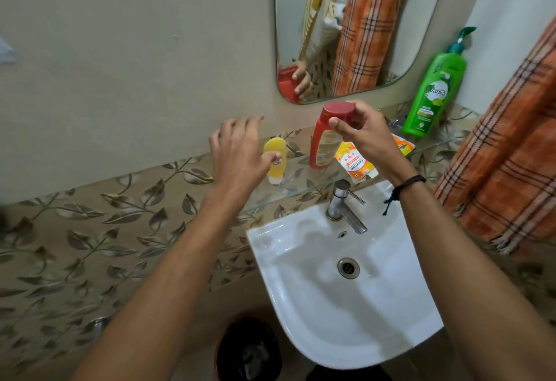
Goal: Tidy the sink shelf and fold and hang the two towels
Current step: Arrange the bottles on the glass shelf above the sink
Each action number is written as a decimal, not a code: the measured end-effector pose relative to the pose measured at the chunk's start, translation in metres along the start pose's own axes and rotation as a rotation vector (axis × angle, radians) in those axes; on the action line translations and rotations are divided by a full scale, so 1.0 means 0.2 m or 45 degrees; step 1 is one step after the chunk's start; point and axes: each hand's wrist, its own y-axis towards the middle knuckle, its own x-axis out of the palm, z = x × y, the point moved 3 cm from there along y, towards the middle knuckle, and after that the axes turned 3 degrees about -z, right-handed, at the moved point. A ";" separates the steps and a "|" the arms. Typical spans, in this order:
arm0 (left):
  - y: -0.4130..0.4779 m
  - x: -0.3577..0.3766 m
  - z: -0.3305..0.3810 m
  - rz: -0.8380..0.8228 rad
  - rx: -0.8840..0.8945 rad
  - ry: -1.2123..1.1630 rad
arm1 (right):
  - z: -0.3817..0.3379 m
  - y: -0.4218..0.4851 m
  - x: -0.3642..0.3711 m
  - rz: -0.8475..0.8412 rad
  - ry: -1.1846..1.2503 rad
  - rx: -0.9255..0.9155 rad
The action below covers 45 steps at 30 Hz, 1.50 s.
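In the head view, the red bottle (326, 143) is at centre frame on the glass shelf (298, 183) under the mirror (388, 13). Its long axis runs nearly up and down the frame, with the cap uppermost and leaning slightly right. The right hand (365, 137) grasps that cap with thumb and curled fingers. I cannot tell whether the base rests on the shelf. Just left of it is a yellow bottle (275, 152), also lengthwise up the frame, with its white cap at the lower end. The left hand (237, 152) is over it, released, with fingers spread; whether the thumb touches it is unclear. An orange sachet (356, 165) lies beside the red bottle's base, partly under the right wrist. A green pump bottle (433, 85) stands upright further right. A checked orange towel (508, 170) hangs along the right edge. Below the shelf are the tap (343, 200) and the white sink (346, 320), with a dark bin (249, 347) at the bottom of the frame.
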 end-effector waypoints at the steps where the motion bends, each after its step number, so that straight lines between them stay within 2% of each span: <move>1: 0.03 0.01 0.00 -0.074 0.015 0.058 | 0.01 0.01 0.01 0.000 0.017 0.005; 4: 0.09 0.04 0.02 -0.254 0.007 0.131 | 0.06 0.05 0.03 -0.019 0.058 0.021; 7: 0.12 0.04 0.05 -0.329 -0.011 0.129 | 0.11 0.07 0.03 -0.039 0.072 0.063; 16: 0.14 0.09 0.06 -0.276 -0.020 0.082 | 0.24 0.07 0.03 -0.153 0.230 0.213; 25: 0.13 0.12 0.11 -0.276 -0.010 0.043 | 0.23 0.10 -0.01 -0.390 0.275 0.299; 34: 0.15 0.15 0.09 -0.344 -0.055 0.000 | 0.25 0.09 -0.02 -0.407 0.129 0.333; 45: 0.21 0.11 0.20 -0.290 0.023 -0.170 | 0.25 0.10 -0.04 -0.445 0.045 0.346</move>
